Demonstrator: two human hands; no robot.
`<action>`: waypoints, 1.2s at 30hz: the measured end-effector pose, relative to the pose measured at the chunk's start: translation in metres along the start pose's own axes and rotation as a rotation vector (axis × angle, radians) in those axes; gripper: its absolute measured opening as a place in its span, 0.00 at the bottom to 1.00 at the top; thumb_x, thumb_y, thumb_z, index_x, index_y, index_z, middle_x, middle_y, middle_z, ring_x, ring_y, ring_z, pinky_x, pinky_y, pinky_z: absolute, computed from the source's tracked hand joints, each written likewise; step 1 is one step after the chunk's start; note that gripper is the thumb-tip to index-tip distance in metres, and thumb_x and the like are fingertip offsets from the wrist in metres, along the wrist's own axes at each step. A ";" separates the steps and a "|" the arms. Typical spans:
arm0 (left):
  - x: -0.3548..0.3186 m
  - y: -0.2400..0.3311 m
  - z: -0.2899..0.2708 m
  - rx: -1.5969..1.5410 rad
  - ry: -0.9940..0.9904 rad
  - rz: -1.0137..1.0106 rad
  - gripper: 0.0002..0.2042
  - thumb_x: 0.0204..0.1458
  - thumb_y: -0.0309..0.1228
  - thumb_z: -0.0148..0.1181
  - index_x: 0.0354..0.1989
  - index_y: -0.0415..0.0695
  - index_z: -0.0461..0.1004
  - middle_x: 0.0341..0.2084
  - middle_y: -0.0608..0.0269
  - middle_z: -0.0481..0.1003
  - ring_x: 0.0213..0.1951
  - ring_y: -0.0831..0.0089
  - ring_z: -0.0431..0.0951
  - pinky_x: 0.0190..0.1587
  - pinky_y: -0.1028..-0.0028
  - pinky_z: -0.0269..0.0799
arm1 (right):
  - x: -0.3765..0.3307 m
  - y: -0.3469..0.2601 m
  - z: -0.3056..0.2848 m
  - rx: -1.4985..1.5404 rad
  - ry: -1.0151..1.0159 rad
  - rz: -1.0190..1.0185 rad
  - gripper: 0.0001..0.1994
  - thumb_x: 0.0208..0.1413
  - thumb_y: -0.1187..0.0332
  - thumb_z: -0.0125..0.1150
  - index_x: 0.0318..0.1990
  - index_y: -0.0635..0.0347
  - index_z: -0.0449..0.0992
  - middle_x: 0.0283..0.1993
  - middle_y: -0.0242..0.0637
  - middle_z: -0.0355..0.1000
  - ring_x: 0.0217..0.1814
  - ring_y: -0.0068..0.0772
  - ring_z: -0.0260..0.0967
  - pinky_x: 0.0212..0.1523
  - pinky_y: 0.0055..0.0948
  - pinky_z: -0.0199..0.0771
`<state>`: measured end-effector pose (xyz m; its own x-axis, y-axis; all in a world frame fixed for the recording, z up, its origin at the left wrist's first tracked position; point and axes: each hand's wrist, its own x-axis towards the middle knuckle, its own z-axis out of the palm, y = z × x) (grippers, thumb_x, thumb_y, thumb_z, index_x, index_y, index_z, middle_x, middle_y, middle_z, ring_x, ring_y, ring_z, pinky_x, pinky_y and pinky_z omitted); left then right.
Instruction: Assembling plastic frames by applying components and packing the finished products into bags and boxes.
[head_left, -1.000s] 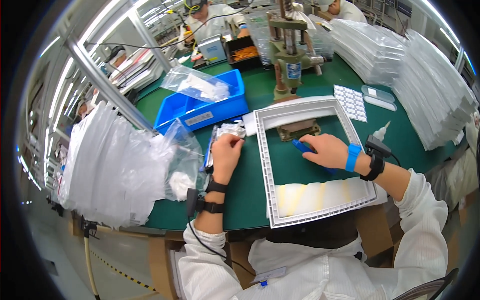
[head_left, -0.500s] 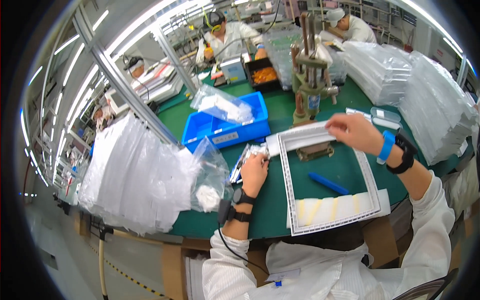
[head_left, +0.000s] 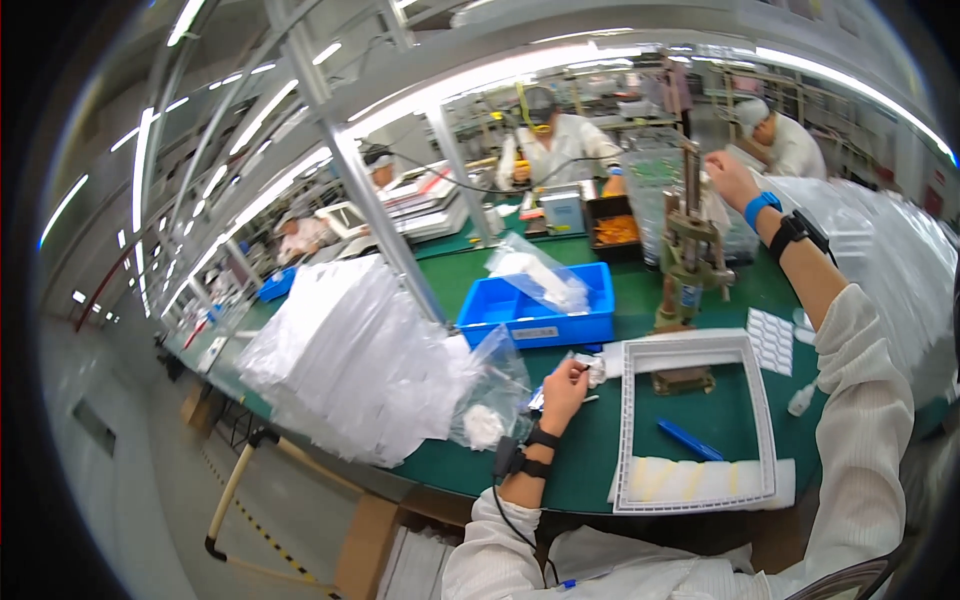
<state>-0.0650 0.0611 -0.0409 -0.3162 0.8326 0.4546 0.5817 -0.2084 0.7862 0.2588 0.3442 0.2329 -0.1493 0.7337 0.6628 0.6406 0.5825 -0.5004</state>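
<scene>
On the green bench lies a white rectangular frame [head_left: 628,430], its lower side over white foam strips [head_left: 700,478] and its upper side near the base of a green hand press [head_left: 690,260]. My left hand [head_left: 565,390], left of the frame, has its fingers curled together at a small heap of white pieces [head_left: 596,372]; whatever they pinch is hidden. My right hand [head_left: 732,178] is raised beside the top of the press, fingers bent inward. I cannot make out what they hold, or whether they touch the press. A blue pen-like tool [head_left: 690,440] lies inside the frame.
A blue divided bin [head_left: 535,330] with a plastic bag [head_left: 535,275] stands behind my left hand. Wrapped white stacks rise at left [head_left: 350,360] and right [head_left: 870,235]. A white sheet of pads [head_left: 770,340] and a small bottle [head_left: 801,398] lie right of the frame. Co-workers sit opposite.
My right hand has left the frame's upper right corner and risen beside the top of the press. My left hand stays at the white pieces. The whole view has shifted and tilted.
</scene>
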 end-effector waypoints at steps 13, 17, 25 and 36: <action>0.010 0.022 -0.060 -0.501 0.012 -0.187 0.09 0.55 0.24 0.64 0.44 0.38 0.82 0.35 0.66 0.81 0.36 0.83 0.75 0.40 0.82 0.70 | -0.018 -0.022 0.033 0.365 0.062 0.026 0.22 0.60 0.53 0.56 0.46 0.68 0.71 0.45 0.59 0.73 0.47 0.57 0.70 0.47 0.42 0.68; 0.027 0.069 -0.062 -0.624 -0.289 -0.307 0.08 0.55 0.25 0.63 0.41 0.36 0.81 0.28 0.71 0.77 0.28 0.84 0.71 0.31 0.82 0.66 | -0.064 -0.079 -0.003 0.549 -0.002 -0.019 0.17 0.62 0.56 0.55 0.47 0.62 0.72 0.41 0.43 0.76 0.43 0.35 0.74 0.45 0.33 0.71; 0.056 0.096 0.001 -0.769 -0.587 -0.527 0.06 0.57 0.26 0.61 0.42 0.39 0.77 0.32 0.65 0.78 0.33 0.78 0.78 0.36 0.80 0.74 | -0.097 -0.066 -0.024 0.688 0.010 -0.108 0.09 0.64 0.63 0.57 0.46 0.58 0.71 0.37 0.31 0.73 0.35 0.23 0.74 0.37 0.26 0.76; 0.077 0.099 0.058 -0.472 -0.627 -0.446 0.08 0.55 0.24 0.64 0.42 0.39 0.76 0.34 0.63 0.79 0.36 0.78 0.79 0.36 0.81 0.73 | -0.110 -0.076 -0.032 0.635 0.040 -0.115 0.12 0.64 0.61 0.57 0.47 0.58 0.71 0.35 0.33 0.74 0.36 0.24 0.76 0.38 0.26 0.76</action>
<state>0.0120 0.1344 0.0472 0.1086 0.9847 -0.1366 0.0907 0.1270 0.9878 0.2505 0.2087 0.2159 -0.1539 0.6478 0.7461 0.0495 0.7592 -0.6490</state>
